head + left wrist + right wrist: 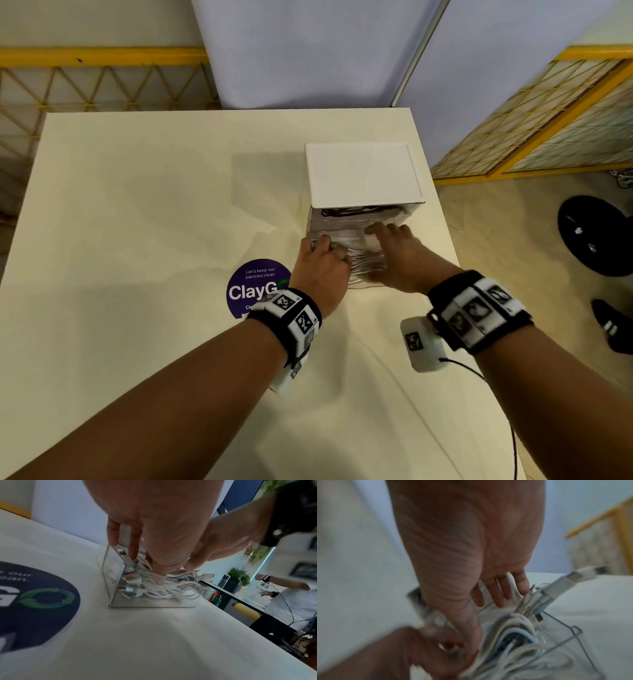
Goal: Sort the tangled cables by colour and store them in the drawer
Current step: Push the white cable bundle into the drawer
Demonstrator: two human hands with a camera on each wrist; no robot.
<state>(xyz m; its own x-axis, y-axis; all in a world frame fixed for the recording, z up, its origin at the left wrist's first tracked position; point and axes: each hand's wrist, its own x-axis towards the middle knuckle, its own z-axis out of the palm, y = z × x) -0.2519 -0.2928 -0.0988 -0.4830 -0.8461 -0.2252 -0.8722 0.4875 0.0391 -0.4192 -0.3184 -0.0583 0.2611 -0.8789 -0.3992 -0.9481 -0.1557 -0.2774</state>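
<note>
A small drawer unit (363, 174) with a white top stands on the table. Its upper clear drawer holds black cables (342, 212). The lower clear drawer (113, 582) is pulled out and filled with a bundle of white cables (364, 263) (171, 589) (513, 626). My left hand (325, 245) (149, 561) reaches into the drawer's left side, thumb pressing on the cables. My right hand (387, 233) (496, 595) lies over the bundle with straight fingers. A white USB plug (570, 580) (206, 576) sticks out over the drawer's right wall.
The cream table (137, 205) carries a round purple ClayGo sticker (253, 284) just left of the drawer. The table's right edge runs close beside the unit. A black round base (596, 236) lies on the floor. Another person (291, 595) works at a far counter.
</note>
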